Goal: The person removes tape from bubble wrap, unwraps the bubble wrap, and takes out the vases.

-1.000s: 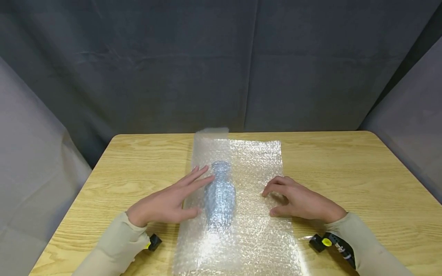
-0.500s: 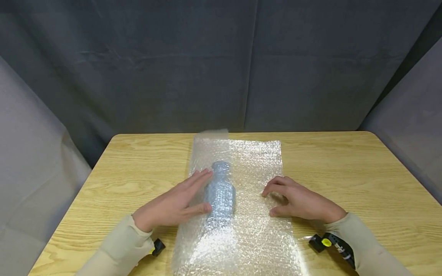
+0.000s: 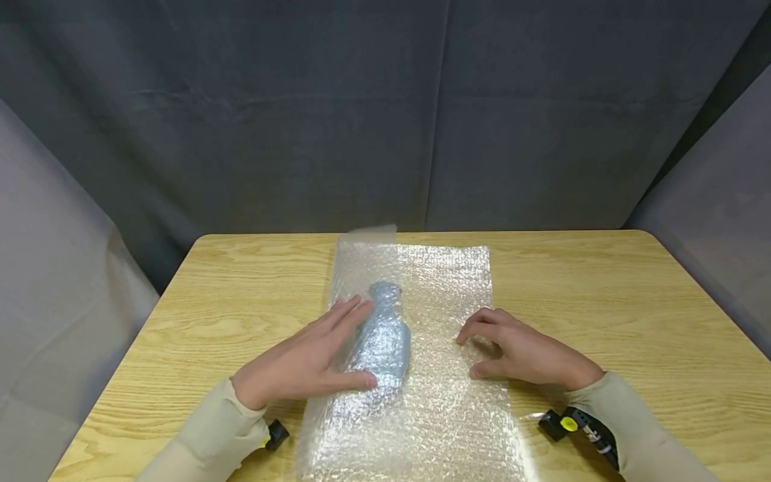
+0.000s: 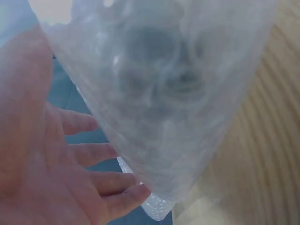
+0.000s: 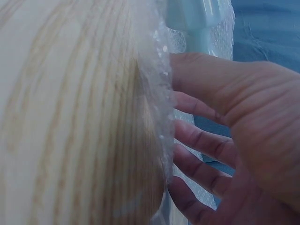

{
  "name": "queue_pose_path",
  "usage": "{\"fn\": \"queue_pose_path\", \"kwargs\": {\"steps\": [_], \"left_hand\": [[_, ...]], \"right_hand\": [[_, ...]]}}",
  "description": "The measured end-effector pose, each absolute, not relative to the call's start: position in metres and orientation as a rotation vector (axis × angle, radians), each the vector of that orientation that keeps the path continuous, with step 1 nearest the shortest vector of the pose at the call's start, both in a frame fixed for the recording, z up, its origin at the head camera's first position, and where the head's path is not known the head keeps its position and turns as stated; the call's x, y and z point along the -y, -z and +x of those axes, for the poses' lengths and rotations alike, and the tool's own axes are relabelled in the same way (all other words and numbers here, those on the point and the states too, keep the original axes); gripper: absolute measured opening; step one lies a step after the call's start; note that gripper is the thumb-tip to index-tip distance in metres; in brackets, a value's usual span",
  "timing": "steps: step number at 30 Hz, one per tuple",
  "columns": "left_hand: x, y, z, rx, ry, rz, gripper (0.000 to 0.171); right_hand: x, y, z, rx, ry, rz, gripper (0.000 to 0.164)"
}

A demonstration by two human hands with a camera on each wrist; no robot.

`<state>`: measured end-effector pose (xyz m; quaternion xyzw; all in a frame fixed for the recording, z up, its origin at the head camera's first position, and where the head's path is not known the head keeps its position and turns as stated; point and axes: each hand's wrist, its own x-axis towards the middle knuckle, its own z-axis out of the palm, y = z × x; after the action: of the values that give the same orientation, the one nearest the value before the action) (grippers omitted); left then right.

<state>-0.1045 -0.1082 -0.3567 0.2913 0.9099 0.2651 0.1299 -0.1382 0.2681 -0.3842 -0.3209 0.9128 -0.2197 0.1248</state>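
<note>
A pale blue vase (image 3: 390, 345) with a narrow neck lies on a sheet of bubble wrap (image 3: 452, 422); in the right wrist view the vase (image 5: 193, 14) looks glossy. The wrap's left part is folded over as a flap (image 3: 364, 261) and covers it. My left hand (image 3: 310, 355) rests on this flap along the vase's left side, fingers nearly straight and thumb spread toward the lower body. To the right of the vase, my right hand (image 3: 524, 348) touches the single layer of wrap with loosely bent fingertips, thumb apart, holding nothing.
The wooden table (image 3: 602, 288) extends on both sides of the wrap. A dark curtain (image 3: 313, 120) hangs behind its far edge, and pale cloth panels (image 3: 54, 281) flank it. The wrap's far end reaches the table's back edge.
My left hand has shifted a little to the right, its thumb now lower and farther over the flap. The flap lies closer against the vase, whose outline shows more clearly. My right hand stays put.
</note>
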Motion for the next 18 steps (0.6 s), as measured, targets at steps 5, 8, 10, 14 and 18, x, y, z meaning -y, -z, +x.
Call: {"fn": "queue_pose_path", "kwargs": {"steps": [5, 8, 10, 14, 18], "left_hand": [[0.112, 0.352, -0.105, -2.656, -0.773, 0.839, 0.109], [0.114, 0.35, -0.105, -2.658, -0.776, 0.842, 0.111], [0.116, 0.349, -0.106, -2.662, -0.776, 0.848, 0.112], [0.12, 0.347, -0.107, -2.667, -0.775, 0.837, 0.111], [0.122, 0.346, -0.107, -2.661, -0.78, 0.821, 0.11]], "right_hand": [[-0.268, 0.384, -0.138, -2.664, 0.641, -0.936, 0.038], [-0.268, 0.385, -0.138, -2.664, 0.637, -0.932, 0.038], [-0.268, 0.386, -0.139, -2.662, 0.629, -0.928, 0.038], [-0.268, 0.387, -0.14, -2.659, 0.62, -0.915, 0.039], [-0.267, 0.387, -0.14, -2.66, 0.628, -0.92, 0.039]]}}
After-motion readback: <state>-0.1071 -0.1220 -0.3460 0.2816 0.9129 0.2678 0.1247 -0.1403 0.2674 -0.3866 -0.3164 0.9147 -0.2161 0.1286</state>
